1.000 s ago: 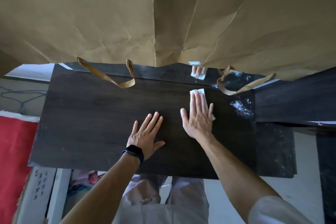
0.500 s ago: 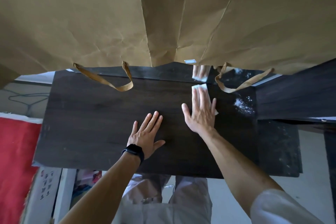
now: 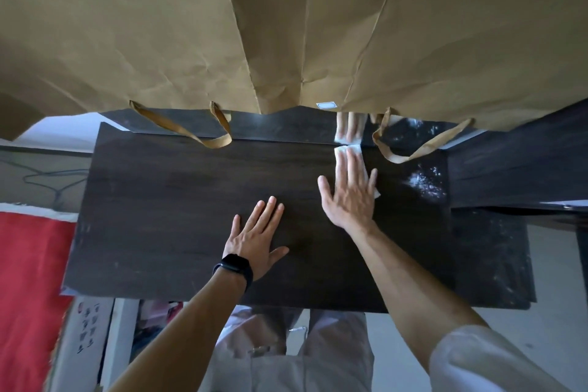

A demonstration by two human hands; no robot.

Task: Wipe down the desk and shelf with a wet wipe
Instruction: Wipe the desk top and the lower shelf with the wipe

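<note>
A dark wood desk top (image 3: 178, 200) fills the middle of the head view. My right hand (image 3: 350, 194) lies flat with straight fingers on a white wet wipe (image 3: 348, 149), pressing it to the desk near the back edge. Only the wipe's far end and a corner by the little finger show. My left hand (image 3: 254, 242), with a black band at the wrist, rests flat and spread on the desk's middle. White dust (image 3: 426, 181) speckles the surface to the right of the wipe.
Large brown paper bags (image 3: 286, 25) with ribbon handles (image 3: 197, 134) hang over the back of the desk. A raised dark shelf (image 3: 525, 162) adjoins at the right. A red cloth (image 3: 28, 280) lies at the left, below desk level.
My right hand has slid the wipe away from me, from mid-desk to the back edge. My left hand has stayed in place.
</note>
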